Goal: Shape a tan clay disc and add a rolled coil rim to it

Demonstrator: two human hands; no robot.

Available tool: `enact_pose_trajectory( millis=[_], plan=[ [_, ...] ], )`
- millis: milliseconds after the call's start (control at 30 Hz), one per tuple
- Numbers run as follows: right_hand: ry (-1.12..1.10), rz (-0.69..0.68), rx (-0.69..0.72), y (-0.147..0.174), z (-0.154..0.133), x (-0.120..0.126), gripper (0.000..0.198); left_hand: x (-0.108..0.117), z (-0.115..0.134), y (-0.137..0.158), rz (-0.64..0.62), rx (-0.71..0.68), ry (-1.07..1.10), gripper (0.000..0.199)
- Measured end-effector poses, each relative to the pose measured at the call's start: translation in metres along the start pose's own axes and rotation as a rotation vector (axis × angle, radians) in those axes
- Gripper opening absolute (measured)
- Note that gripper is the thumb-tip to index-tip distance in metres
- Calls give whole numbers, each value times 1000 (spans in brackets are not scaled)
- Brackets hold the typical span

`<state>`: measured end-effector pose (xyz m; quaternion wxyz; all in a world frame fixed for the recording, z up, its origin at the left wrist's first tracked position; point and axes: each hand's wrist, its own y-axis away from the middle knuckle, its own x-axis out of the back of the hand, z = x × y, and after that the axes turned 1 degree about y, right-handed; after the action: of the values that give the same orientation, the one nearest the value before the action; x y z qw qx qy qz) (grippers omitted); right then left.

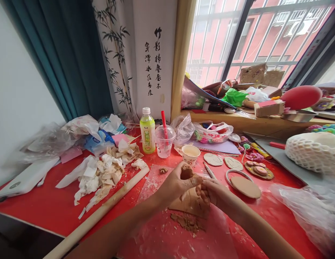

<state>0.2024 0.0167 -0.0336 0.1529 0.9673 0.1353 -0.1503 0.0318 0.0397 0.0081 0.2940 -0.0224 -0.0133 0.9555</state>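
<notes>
My left hand curls around a brown piece of clay, which shows between thumb and fingers. Beside it, my right hand has its fingers bent together close to the left thumb; whatever lies between them is hidden. Both hands are above a flat clay slab on a clear plastic sheet. Clay scraps lie along the slab's near edge. A small clay lump rests on the sheet beyond my left wrist. To the right, a smooth clay disc leans over a ring.
A long wooden rolling stick lies diagonally at left, near crumpled tissues. Behind the hands stand a paper cup, a plastic cup with red straw and a drink bottle. Plastic wrap lies at right.
</notes>
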Motion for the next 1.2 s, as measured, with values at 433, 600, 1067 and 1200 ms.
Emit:
enact_pose_trajectory(
  millis=[433,600,1067,1200],
  plan=[
    [44,12,-45,-4,3,-6,30,5,-2,3,58,-41,-232,34],
    [62,9,-26,1,0,-7,24,5,0,3,31,-79,-209,30],
    [57,25,-19,-2,3,2,28,12,4,3,144,-94,-278,39],
    [46,32,-21,-2,2,1,30,12,1,3,110,-110,-289,39]
  ],
)
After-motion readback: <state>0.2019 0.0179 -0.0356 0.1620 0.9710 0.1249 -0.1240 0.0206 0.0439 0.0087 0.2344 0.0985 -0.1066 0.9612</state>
